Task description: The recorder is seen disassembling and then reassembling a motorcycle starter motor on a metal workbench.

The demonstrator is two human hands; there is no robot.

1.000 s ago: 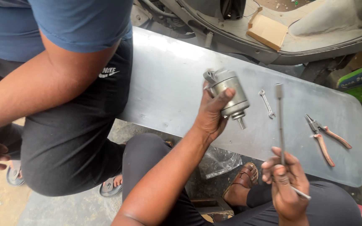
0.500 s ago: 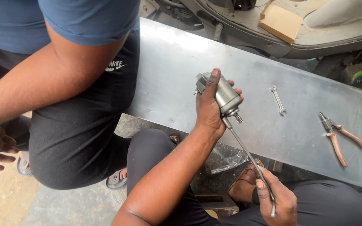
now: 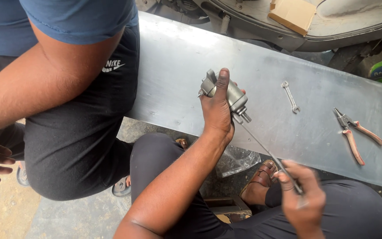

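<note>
Left hand (image 3: 217, 113) wraps firmly around a small grey metal cylinder (image 3: 228, 95), a motor-like part with a lug at its upper end and a stubby shaft below, held above the sheet-metal bench (image 3: 177, 66). Right hand (image 3: 301, 201) grips a thin screwdriver (image 3: 266, 150), its tip at the shaft end. Beyond lie a small spanner (image 3: 290, 96) and orange-handled pliers (image 3: 354, 132).

1. The right hand (image 3: 303, 199) is blurred, so its grip on the rod (image 3: 266, 150) is unclear.
2. The left hand (image 3: 217, 110) covers much of the motor (image 3: 233, 95).
3. The rod's lower end is hidden in the right hand.
4. The other person (image 3: 67, 88) is cut off at the top and left edges.
5. The box (image 3: 293, 13) runs past the top edge.
</note>
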